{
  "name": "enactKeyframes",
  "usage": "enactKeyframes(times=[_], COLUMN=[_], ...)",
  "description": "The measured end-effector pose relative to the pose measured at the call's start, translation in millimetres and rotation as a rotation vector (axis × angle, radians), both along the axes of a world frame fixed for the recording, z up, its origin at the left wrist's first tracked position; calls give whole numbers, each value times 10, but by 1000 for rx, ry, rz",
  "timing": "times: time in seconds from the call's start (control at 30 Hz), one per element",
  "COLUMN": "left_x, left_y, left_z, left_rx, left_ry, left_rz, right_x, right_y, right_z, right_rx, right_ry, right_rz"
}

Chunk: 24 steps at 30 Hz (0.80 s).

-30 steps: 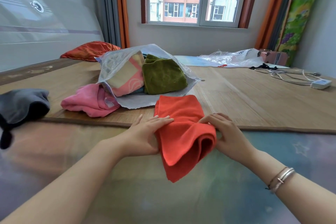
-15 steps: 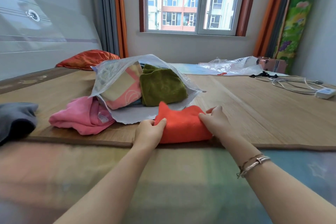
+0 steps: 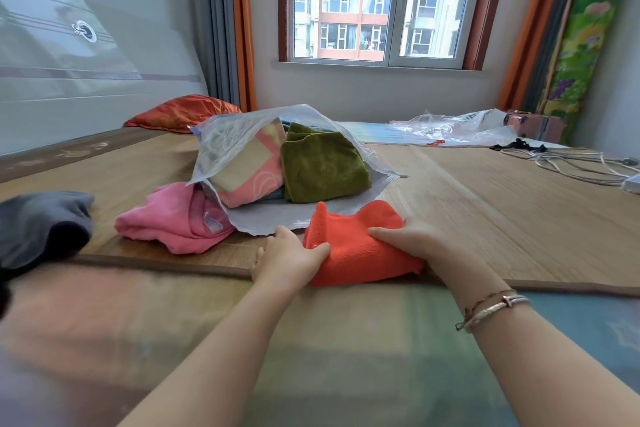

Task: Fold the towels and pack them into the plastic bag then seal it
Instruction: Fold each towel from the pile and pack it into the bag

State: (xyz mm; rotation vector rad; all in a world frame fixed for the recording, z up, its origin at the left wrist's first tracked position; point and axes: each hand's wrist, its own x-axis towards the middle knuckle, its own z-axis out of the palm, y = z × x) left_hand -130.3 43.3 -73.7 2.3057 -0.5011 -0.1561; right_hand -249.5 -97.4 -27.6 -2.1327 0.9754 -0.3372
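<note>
An orange pillow (image 3: 183, 113) lies at eleven o'clock, white cables (image 3: 568, 163) at two, the window (image 3: 377, 0) at twelve.

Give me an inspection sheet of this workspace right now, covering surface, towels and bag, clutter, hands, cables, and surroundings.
Surface: bamboo mat laid over a colourful sheet.
Job's things: plastic bag open toward the camera, holding an olive-green towel and a pink-patterned towel; folded orange towel at the bag's mouth; pink towel and grey towel outside, left of it.
Clutter: loose clear plastic at the far end.
Hands: left hand and right hand grip the orange towel's sides.
Cables: white cords and a white adapter, far right.
Surroundings: orange pillow, window, curtains.
</note>
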Motion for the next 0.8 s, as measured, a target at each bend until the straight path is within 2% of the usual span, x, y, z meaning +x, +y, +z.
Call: enactKeyframes(times=[0.13,0.2,0.27,0.33,0.4,0.5,0.57,0.63,0.7,0.73,0.8], left_x=[40,84,120,148,187,355,599,887,1122,1202,1276], left_y=[102,194,295,365,392,413,462,544,620,644,659], left_z=[133,219,298,364,433,532,566,548,512,485,450], left_rx=[-323,-469,-521,-513,-442,-278,-203,-126,-94,-124,-164], left_ry=[133,95,-75,-303,-514,-733,-746,-654,-533,-471,-404], left_rz=[-29,-34,-13,23,70,245,362,408,362,331,293], right_x=[87,142,252,470,752,1214,1531,1846,2195,2366,2622], right_y=[71,151,243,263,236,112,33,-27,-89,-107,-52], right_z=[59,145,226,282,339,453,469,418,337,310,266], right_rx=[232,221,18,-372,-676,-957,-1120,-1301,-1519,-1556,-1471], right_ry=[-310,-404,-437,-406,-359,-345,-292,-241,-137,-110,-79], right_rz=[133,262,349,361,393,535,601,625,521,423,280])
